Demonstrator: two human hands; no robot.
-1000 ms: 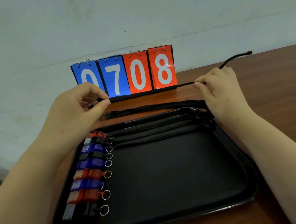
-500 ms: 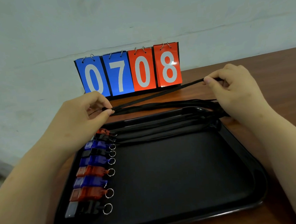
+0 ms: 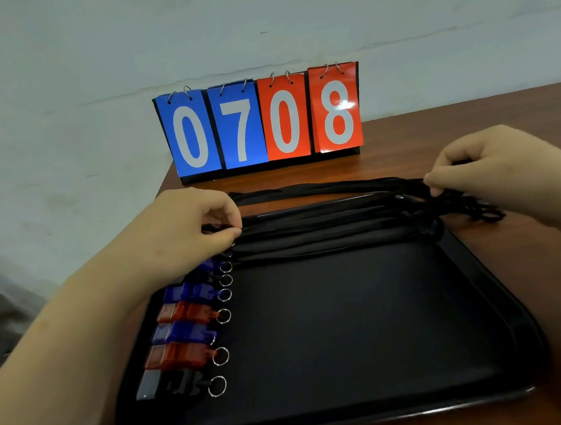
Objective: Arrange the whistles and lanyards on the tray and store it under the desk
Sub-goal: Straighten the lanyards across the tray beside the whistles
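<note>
Head view: lanyard (image 3: 334, 213) now lower, across far end of tray (image 3: 360, 338).

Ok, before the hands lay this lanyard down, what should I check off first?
1. The left hand pinches one end of the lanyard: ok.
2. The right hand pinches the other end: ok.
3. The lanyard is stretched over the far part of the tray: ok.
4. The whistles are lined along the tray's left side: ok.
5. All lanyards on the tray: not ok, a bundle lies on the desk behind it.
6. The cord ends inside the right rim: not ok, they spill over it.
</note>
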